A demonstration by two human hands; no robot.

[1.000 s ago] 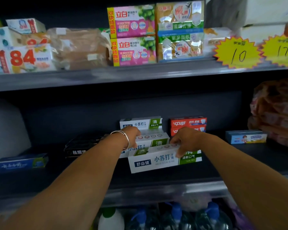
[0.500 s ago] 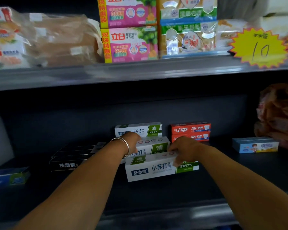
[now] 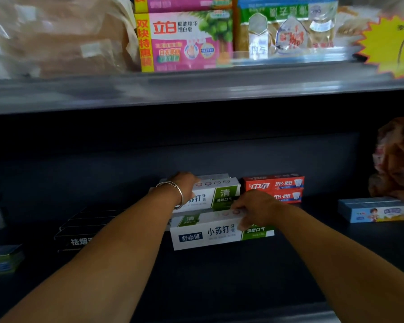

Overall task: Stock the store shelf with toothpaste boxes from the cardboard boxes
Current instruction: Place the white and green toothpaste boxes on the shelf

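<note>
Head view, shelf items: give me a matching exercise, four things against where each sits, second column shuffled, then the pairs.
Things:
1. red toothpaste boxes
2. black boxes
3. blue box with a child pictured
4. front white-and-green toothpaste box

Places:
A. under the right hand
B. far right, alone
C. left of the white-and-green boxes
D. at the back, just right of the white-and-green boxes

Pairs: 1-D, 2-C, 3-B, 4-A

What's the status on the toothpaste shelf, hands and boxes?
Left hand grips rear white-green box. Right hand holds front white-green box, fingers over its top edge. Red boxes close right; nothing blocking.
</note>
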